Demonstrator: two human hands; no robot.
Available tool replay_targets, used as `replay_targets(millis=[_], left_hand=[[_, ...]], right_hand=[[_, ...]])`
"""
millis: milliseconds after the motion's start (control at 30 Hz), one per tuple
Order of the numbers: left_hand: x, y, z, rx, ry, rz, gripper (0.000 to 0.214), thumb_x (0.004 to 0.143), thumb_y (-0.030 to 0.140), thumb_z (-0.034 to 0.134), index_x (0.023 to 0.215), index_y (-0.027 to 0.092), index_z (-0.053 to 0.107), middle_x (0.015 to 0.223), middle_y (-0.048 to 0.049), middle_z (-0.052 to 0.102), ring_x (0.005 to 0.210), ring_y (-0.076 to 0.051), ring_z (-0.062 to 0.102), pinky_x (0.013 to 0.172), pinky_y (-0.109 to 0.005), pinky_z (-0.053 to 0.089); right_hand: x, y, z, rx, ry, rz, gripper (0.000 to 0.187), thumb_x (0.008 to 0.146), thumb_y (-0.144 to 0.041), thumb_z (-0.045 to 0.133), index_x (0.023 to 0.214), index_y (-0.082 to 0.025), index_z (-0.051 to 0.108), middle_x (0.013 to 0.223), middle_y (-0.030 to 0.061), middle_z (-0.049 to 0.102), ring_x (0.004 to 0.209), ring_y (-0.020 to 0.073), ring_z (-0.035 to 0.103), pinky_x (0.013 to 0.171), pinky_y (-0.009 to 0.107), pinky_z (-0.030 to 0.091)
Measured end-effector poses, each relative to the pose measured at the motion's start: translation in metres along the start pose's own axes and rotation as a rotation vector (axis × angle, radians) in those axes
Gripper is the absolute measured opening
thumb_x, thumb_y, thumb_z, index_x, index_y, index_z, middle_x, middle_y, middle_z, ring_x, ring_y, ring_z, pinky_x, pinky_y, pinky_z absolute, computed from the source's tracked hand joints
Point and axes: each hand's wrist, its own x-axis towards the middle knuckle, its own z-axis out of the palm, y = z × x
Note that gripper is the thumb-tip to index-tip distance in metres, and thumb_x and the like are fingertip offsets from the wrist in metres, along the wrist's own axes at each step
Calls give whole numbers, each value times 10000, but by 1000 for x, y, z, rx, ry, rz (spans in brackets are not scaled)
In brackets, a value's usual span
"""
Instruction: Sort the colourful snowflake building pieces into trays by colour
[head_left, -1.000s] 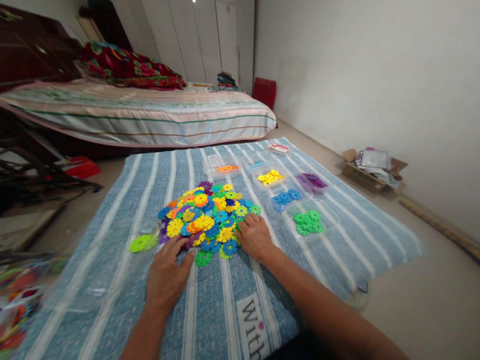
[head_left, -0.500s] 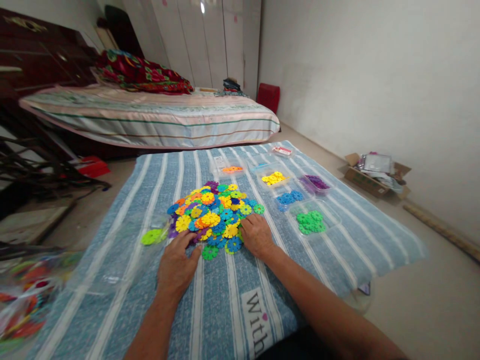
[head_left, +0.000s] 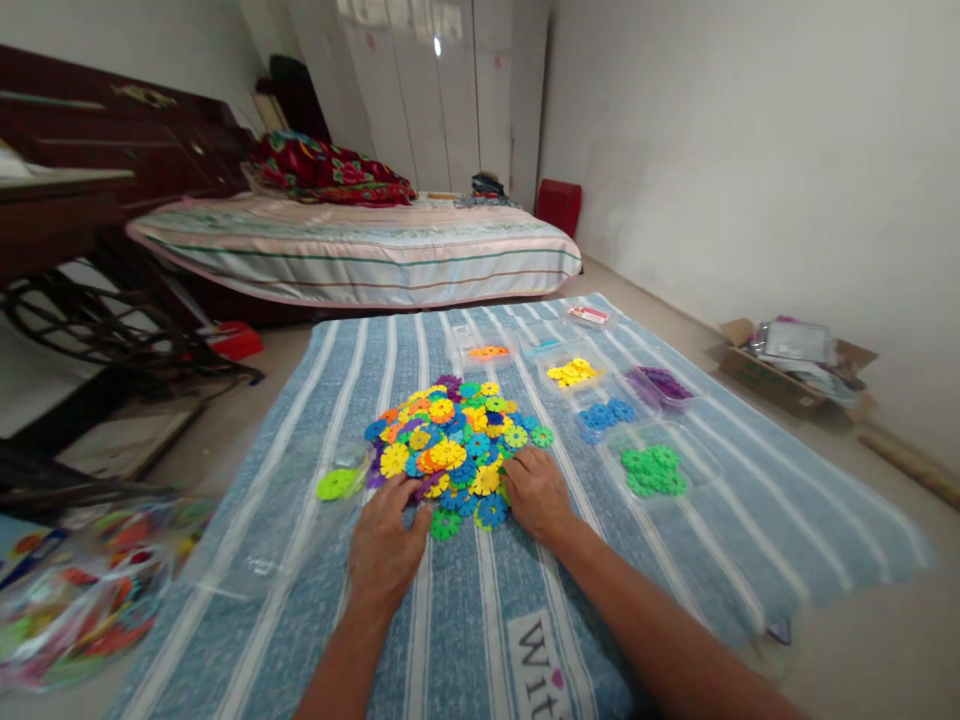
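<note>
Striped blue cloth (head_left: 457, 625) covers the surface under both hands, in a room with pale walls. On it, just beyond and between the hands, lies a loose pile of flower-shaped discs (head_left: 457, 440), yellow, blue, orange, purple and green mixed, many of them overlapping.

Left hand (head_left: 388, 540) is at the near left edge of this pile, with its thumb apart from the fingers, so it is rather wide; I see nothing held in it. Right hand (head_left: 538, 492) is at the near right edge, its fingers bent inward; the fingertips are hidden, and I cannot tell whether they hold a disc. One pair seems to frame the pile, so I judge that the step in hand is searching or gathering at its edges. From this posture, a next move would call for separating one thin disc from its neighbours without pulling others along.

To the left of the left hand, a lime-green disc (head_left: 340, 484) lies apart. Beyond the right hand, to its right, a clear container (head_left: 701, 462) holds green pieces (head_left: 654, 470); behind it are blue pieces (head_left: 606, 414) and purple pieces (head_left: 660, 384). Farther ahead of both hands stands a bed (head_left: 360, 255).
</note>
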Motion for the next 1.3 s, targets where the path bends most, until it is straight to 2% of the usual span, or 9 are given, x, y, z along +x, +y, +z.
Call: replay_targets(millis=[267, 600, 900, 1133, 1300], left_hand=[[-7, 3, -1, 6, 7, -24, 285, 822, 327, 508, 1028, 190, 649, 1175, -106, 638, 1116, -249, 578, 977, -422, 464], [-11, 11, -3, -40, 20, -30, 269, 815, 291, 524, 1023, 189, 662, 1173, -109, 637, 1096, -253, 591, 963, -434, 483], [-7, 22, -13, -59, -39, -2, 218, 815, 271, 525, 954, 194, 675, 1129, -103, 649, 1060, -247, 600, 931, -419, 500], [2, 41, -28, -71, -211, 70, 113, 801, 234, 541, 831, 215, 648, 1069, -78, 649, 1034, -230, 585, 901, -385, 483], [20, 57, -43, -17, -416, -12, 84, 787, 265, 562, 743, 204, 599, 845, -44, 638, 826, -202, 594, 710, -310, 451]], right_hand=[[-9, 7, 2, 213, 80, -29, 200, 894, -177, 451, 997, -187, 622, 909, 75, 644, 943, 210, 549, 832, 361, 449], [-17, 11, 5, 269, 178, 7, 224, 880, -160, 447, 998, -197, 633, 923, 75, 674, 942, 207, 597, 858, 389, 492], [-15, 8, 4, 242, 153, 1, 233, 856, -194, 511, 1066, -190, 612, 1042, 96, 648, 1095, 245, 536, 955, 473, 454], [-15, 7, 3, 209, 92, 30, 255, 850, -236, 524, 1083, -192, 616, 1117, 120, 620, 1150, 277, 504, 952, 510, 456], [-17, 7, 6, 204, 110, 24, 223, 845, -230, 523, 1039, -206, 631, 1126, 119, 613, 1142, 283, 512, 935, 513, 466]])
